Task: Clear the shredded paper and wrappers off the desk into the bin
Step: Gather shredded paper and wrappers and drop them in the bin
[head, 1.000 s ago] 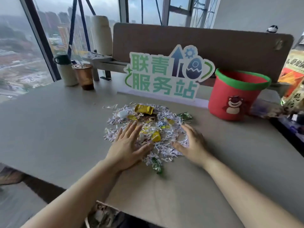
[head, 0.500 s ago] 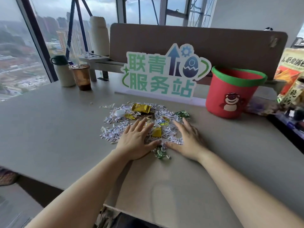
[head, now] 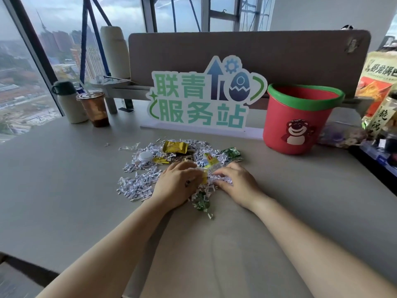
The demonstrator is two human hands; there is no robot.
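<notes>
A heap of white shredded paper [head: 137, 186] lies mid-desk, mixed with wrappers: a yellow wrapper [head: 174, 146], a green wrapper [head: 231, 152] and a dark green one [head: 200, 203] nearest me. My left hand [head: 175, 186] and my right hand [head: 238, 183] curl inward on the near side of the heap, fingers closing around a clump of shreds and a yellow wrapper between them. The red bin [head: 300, 119] with a green rim and a bear picture stands upright at the right rear, apart from the heap.
A green-lettered sign [head: 204, 100] stands behind the heap before a brown divider [head: 247, 50]. A white flask [head: 68, 102] and a brown drink cup [head: 93, 108] sit at the back left. Snack packets [head: 378, 87] crowd the right edge. A white cap [head: 145, 156] lies in the shreds.
Both hands went from lying flat and apart on the heap to drawn together with fingers curled, bunching shreds and a yellow wrapper between them.
</notes>
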